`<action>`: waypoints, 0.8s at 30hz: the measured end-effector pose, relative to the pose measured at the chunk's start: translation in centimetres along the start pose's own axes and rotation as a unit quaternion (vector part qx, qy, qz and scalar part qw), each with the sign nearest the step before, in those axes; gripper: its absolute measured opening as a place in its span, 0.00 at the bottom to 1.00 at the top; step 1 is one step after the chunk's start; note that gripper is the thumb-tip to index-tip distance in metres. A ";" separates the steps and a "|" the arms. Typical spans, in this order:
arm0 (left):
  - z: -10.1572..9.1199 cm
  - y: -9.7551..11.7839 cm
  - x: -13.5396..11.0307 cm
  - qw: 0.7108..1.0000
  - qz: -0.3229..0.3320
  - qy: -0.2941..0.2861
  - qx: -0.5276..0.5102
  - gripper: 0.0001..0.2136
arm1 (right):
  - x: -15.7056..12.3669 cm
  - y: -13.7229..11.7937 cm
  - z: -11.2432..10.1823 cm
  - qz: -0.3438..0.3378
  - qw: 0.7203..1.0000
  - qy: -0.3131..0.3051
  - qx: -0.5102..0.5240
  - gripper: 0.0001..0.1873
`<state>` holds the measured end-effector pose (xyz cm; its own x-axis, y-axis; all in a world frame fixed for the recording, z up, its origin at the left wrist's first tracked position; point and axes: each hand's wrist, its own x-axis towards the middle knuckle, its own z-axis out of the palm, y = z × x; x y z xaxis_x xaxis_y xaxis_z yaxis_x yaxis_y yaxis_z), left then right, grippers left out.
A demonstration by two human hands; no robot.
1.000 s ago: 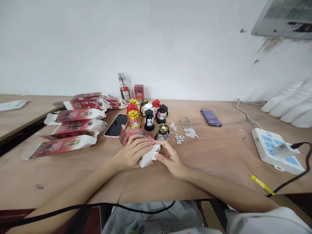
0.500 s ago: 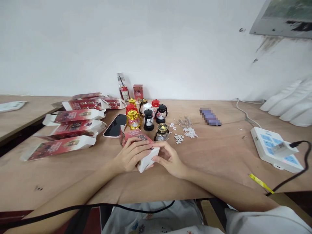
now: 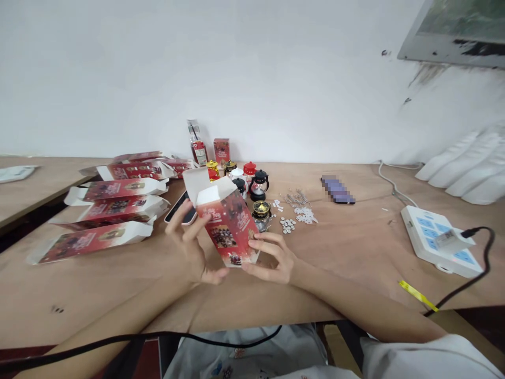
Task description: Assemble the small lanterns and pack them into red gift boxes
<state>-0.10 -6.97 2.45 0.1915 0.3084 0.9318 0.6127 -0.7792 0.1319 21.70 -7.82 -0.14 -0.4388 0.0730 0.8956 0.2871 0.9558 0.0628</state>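
A red printed carton (image 3: 231, 231) stands tilted above the table with its white top flaps up and its top end open. My right hand (image 3: 276, 258) grips its lower right corner between thumb and fingers. At the carton's left side, my left hand (image 3: 191, 250) has its fingers spread; whether they touch the carton I cannot tell. Just behind the carton are small toy lanterns, among them a black lantern (image 3: 259, 185) and a black-and-gold lantern (image 3: 261, 210). The carton partly hides several of them.
Unfilled red cartons (image 3: 98, 242) lie at left, near a phone (image 3: 177, 208). Small round discs (image 3: 288, 226) and white plastic bits (image 3: 305, 215) lie right of the lanterns. A bottle (image 3: 199, 150) and closed red box (image 3: 221, 151) stand by the wall. A power strip (image 3: 437, 242) lies at right.
The carton has been turned upright from lying tipped, its open flapped end now up and its printed face toward me. My left hand has let go of its top and spread its fingers.
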 end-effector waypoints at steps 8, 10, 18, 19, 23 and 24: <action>-0.1 1.2 0.8 0.988 -0.129 -0.005 -0.087 0.33 | 0.8 -0.6 1.0 -0.098 0.992 -0.045 -0.069 0.15; -0.3 1.6 0.9 0.990 -0.111 -0.025 -0.083 0.31 | 0.6 -0.5 0.8 -0.043 0.999 -0.004 -0.030 0.18; -1.0 0.7 1.9 0.997 -0.022 -0.054 -0.044 0.26 | 0.3 2.2 -0.2 0.372 0.926 0.048 0.033 0.34; -1.0 0.5 1.9 0.997 -0.024 -0.056 -0.037 0.25 | 0.3 2.6 -0.2 0.398 0.915 0.028 0.066 0.36; -0.5 -0.1 1.4 0.997 -0.037 -0.034 -0.056 0.27 | 0.4 3.3 0.0 0.458 0.876 -0.045 0.140 0.40; -0.2 -0.2 1.2 0.997 -0.036 -0.022 -0.063 0.29 | 0.5 3.3 0.0 0.469 0.871 -0.060 0.135 0.38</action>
<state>-0.12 -6.60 3.59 0.1854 0.3878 0.9029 0.5259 -0.8154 0.2422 22.42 -4.58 0.53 -0.2095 0.8711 0.4441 0.3639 0.4910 -0.7915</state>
